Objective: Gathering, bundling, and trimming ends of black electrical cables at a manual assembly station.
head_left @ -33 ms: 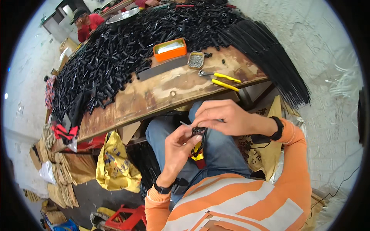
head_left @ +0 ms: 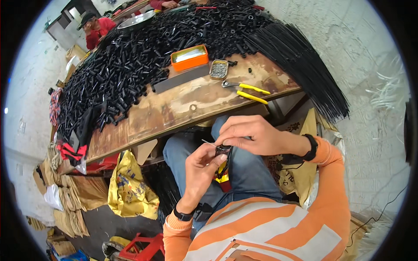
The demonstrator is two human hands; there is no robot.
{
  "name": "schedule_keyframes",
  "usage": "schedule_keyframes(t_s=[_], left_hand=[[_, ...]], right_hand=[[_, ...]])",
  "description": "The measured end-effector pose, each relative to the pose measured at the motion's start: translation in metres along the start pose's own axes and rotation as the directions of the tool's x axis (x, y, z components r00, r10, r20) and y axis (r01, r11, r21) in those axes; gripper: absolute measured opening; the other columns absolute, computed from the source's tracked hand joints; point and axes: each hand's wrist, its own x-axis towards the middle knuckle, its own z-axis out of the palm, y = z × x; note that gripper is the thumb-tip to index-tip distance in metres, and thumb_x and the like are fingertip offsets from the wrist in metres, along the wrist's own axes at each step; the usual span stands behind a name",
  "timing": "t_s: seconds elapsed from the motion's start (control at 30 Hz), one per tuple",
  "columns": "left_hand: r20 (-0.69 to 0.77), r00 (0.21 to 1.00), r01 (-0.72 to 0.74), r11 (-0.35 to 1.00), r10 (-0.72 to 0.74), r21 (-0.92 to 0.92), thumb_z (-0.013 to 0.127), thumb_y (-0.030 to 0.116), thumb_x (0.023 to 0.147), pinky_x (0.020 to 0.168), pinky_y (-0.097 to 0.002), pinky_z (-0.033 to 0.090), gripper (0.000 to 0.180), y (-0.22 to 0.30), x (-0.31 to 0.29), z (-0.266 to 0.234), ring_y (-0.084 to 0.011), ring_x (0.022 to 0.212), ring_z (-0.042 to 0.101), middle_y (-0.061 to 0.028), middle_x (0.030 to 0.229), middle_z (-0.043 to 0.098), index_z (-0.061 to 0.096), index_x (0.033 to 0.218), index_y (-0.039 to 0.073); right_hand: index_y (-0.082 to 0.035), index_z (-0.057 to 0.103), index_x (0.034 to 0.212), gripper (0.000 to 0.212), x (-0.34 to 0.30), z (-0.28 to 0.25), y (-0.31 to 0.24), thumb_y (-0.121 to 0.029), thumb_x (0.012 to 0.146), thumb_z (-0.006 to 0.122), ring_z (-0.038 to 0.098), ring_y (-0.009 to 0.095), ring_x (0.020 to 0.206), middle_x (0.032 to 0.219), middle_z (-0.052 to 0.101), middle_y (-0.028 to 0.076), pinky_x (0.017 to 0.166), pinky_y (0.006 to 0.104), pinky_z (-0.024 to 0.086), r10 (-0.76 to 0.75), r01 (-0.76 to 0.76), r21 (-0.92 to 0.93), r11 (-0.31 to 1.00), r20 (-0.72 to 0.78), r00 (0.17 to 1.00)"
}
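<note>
My left hand [head_left: 201, 169] is closed around a small dark cylindrical piece [head_left: 224, 150] above my lap. A thin pale rod [head_left: 207, 142] sticks out past the fingertips of that hand. Bent over the top of the same piece, my right hand [head_left: 256, 135] has its thumb and forefinger pinched together; whatever lies between them is too small to make out. Just below the fingers, against my jeans, shows a yellow, black and red object [head_left: 224, 177], its upper part hidden by the left hand.
On the wooden table [head_left: 174, 113] ahead lie yellow-handled pliers [head_left: 252, 90], a small tin of metal bits [head_left: 219, 69], an orange box [head_left: 190, 58] and a grey bar. Black tube pieces [head_left: 126, 69] are heaped behind; long black rods [head_left: 305, 69] overhang the right edge. Another person [head_left: 98, 29] sits far left.
The whole view has shifted slightly, with the table things a little farther left. Both hands stay together on the dark piece, with barely any change in their grip.
</note>
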Motion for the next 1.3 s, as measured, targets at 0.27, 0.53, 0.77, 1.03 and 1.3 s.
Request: schedule_keyframes(t_s=[0.27,0.53,0.77,1.03,1.3], left_hand=[[0.055,0.998,-0.022,1.0,0.023,-0.013,0.068,-0.003,0.087,0.073,-0.0198,0.046,0.012,-0.006,0.028,0.037,-0.0049,0.083,0.055,0.0003,0.09,0.061,0.066,0.098,-0.002],[0.195,0.977,0.11,0.989,-0.089,-0.102,0.067,0.003,0.089,0.082,-0.0284,0.052,0.012,-0.016,0.046,0.04,-0.0154,0.086,0.064,-0.0061,0.096,0.062,0.067,0.099,-0.004],[0.254,0.964,0.117,0.983,-0.078,-0.141,0.065,0.009,0.092,0.083,-0.0321,0.056,0.015,-0.018,0.045,0.047,-0.0175,0.087,0.065,-0.0064,0.093,0.06,0.065,0.099,-0.004],[0.227,0.97,0.136,0.967,-0.087,-0.214,0.065,0.012,0.092,0.082,-0.0334,0.057,0.016,-0.018,0.037,0.036,-0.0165,0.087,0.065,-0.0064,0.095,0.063,0.066,0.1,-0.002],[0.067,0.998,0.023,0.962,-0.005,-0.274,0.068,0.011,0.091,0.077,-0.0301,0.056,0.014,-0.003,0.021,0.02,-0.0155,0.08,0.067,-0.0074,0.088,0.069,0.066,0.097,-0.001]], right_hand=[[0.0,0.072,0.101,0.032,-0.031,-0.021,0.02,0.003,0.07,0.077,0.063,0.021,0.086,0.096,0.065,0.011,0.076,0.0298,0.049,0.049,-0.052,-0.012,0.999,-0.204,0.978],[0.002,0.069,0.104,0.042,-0.054,-0.043,0.051,0.003,0.064,0.085,0.063,0.02,0.087,0.098,0.063,0.012,0.079,0.0304,0.052,0.115,-0.047,0.358,0.932,-0.169,0.979],[0.002,0.069,0.102,0.041,-0.058,-0.046,0.058,0.001,0.065,0.085,0.063,0.019,0.091,0.1,0.062,0.015,0.082,0.0305,0.055,0.051,0.018,0.46,0.888,-0.137,0.989],[0.001,0.07,0.105,0.04,-0.052,-0.023,0.051,0.001,0.068,0.083,0.061,0.021,0.096,0.103,0.064,0.016,0.085,0.0324,0.053,0.086,0.029,0.519,0.854,-0.197,0.977],[0.0,0.07,0.106,0.04,-0.032,0.014,0.023,0.011,0.068,0.074,0.061,0.024,0.101,0.099,0.068,0.016,0.087,0.0339,0.052,0.081,0.072,0.353,0.933,-0.399,0.913]])
